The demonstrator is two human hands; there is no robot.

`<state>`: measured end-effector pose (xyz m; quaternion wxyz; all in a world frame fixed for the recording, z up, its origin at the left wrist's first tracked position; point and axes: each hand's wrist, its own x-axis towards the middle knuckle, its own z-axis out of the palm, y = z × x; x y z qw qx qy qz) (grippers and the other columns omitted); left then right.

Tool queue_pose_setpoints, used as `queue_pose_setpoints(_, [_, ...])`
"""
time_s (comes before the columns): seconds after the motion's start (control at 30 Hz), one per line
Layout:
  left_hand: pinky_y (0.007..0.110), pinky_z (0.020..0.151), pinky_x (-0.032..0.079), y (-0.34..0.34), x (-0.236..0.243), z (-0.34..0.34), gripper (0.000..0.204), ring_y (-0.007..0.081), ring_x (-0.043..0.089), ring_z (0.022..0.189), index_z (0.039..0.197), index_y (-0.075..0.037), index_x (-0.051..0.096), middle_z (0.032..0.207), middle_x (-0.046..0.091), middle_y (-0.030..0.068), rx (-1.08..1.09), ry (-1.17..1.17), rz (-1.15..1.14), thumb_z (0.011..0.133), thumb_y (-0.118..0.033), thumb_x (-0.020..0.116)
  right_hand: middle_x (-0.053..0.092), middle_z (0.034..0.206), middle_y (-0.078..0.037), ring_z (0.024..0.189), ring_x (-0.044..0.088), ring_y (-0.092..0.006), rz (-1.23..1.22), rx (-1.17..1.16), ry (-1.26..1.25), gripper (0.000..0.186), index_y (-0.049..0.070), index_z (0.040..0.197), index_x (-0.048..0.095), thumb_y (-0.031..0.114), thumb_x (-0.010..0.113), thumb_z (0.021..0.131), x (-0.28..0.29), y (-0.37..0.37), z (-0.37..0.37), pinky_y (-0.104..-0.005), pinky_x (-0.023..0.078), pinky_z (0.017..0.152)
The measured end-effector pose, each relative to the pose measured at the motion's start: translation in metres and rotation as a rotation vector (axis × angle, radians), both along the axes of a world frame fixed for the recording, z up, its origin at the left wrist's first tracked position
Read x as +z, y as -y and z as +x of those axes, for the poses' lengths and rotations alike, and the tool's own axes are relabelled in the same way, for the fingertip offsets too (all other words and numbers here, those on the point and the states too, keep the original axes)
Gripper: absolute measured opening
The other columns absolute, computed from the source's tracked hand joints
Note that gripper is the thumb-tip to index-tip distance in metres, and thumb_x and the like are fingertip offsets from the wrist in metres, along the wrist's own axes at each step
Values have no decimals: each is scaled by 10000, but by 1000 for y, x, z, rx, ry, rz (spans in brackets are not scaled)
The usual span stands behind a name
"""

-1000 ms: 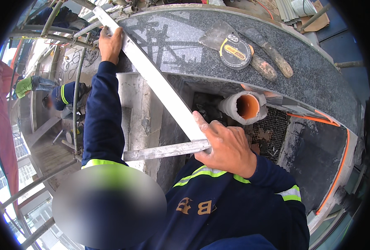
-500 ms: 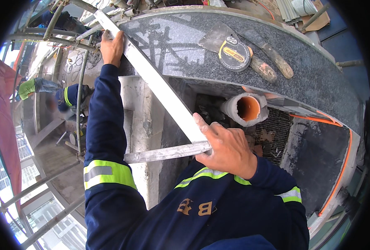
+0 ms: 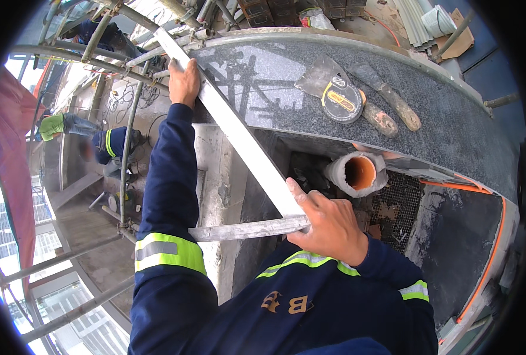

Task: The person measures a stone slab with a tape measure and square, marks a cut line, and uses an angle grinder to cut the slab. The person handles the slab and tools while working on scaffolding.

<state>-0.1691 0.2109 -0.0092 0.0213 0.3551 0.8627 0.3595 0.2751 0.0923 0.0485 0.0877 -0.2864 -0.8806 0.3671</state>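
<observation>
My left hand (image 3: 184, 81) grips a long white metal straight bar (image 3: 244, 148) near its upper end, over the left part of a dark speckled granite slab (image 3: 431, 130). My right hand (image 3: 327, 222) is closed on the bar's lower end, where a shorter grey metal bar (image 3: 245, 229) meets it at an angle, index finger along the long bar. On the slab lie a round yellow-and-black tape measure (image 3: 340, 102), a scraper blade (image 3: 309, 81) with a worn handle, and a second tool with a long handle (image 3: 406, 112).
Below the slab is a recess with a wrapped orange pipe (image 3: 357, 176) and dark mesh (image 3: 396, 213). Scaffold poles (image 3: 124, 177) run at the left, where co-workers (image 3: 118, 148) bend over. An orange conduit (image 3: 485, 260) edges a dark panel at the right. Sheets and cardboard (image 3: 449, 44) lie top right.
Both hands, the joined bars and the surroundings appear shifted right and down in the picture, as the view has moved. The grip of both hands looks the same.
</observation>
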Motion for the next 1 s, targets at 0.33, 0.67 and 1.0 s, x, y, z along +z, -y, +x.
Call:
queue_pose_setpoints(0.33, [430,1081,429,2,-5,-7,728,434,571,1290,1516,22,404,1373,589,321,-43,-3,58,948,-421,512,619,835,-103,663,659,-305,0,-7,-33,997,64,1544,439,307,838,663,-6,1,1,-430,538,586])
queue_pose_setpoints(0.67, [448,1092,411,0,0,3,669,446,551,1306,1513,6,421,1384,578,325,-50,-95,57,967,-380,429,608,820,-103,647,653,-306,9,-10,-58,995,56,1539,441,306,839,662,-7,2,-1,-427,531,567])
queue_pose_setpoints(1.0, [489,1069,418,0,-5,-4,684,480,551,1281,1549,-15,358,1370,576,338,-74,-122,-24,978,-389,399,609,814,-102,651,656,-312,10,-13,-33,982,53,1536,444,312,835,673,-6,4,-2,-430,543,584])
